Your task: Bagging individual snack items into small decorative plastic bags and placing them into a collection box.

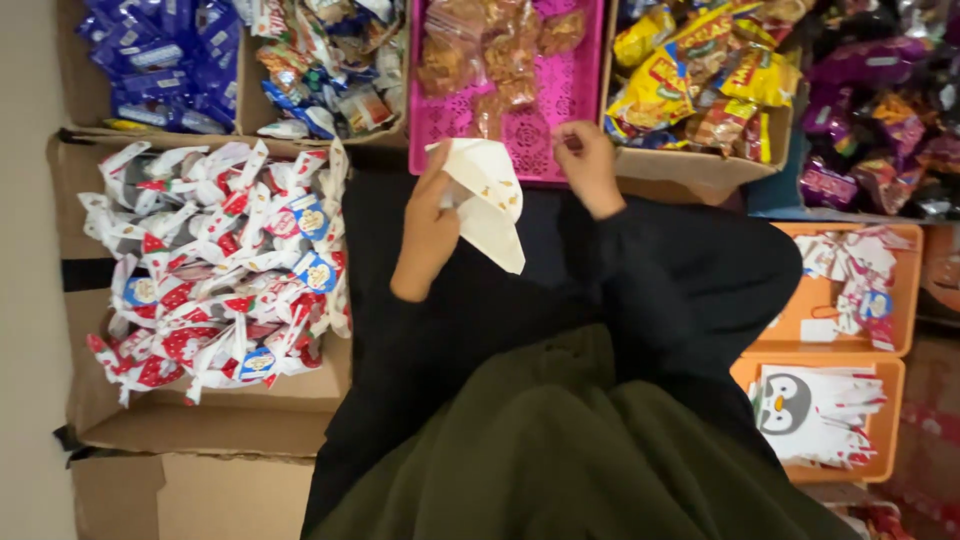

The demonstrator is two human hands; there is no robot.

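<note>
Our left hand point(428, 225) pinches a white paper bag point(490, 200) open-side up; our right hand point(588, 165), fingers curled, hovers at twelve o'clock by the pink tray point(580, 90), seemingly empty.

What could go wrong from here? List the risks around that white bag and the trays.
1. The left hand holds the white paper gift bag with gold specks only along one edge; it could slip onto the dark lap.
2. The right hand works at the rim of the pink perforated plastic tray; a tug might tip its clear-wrapped snacks.
3. The bag's thin paper might crease or tear.
</note>
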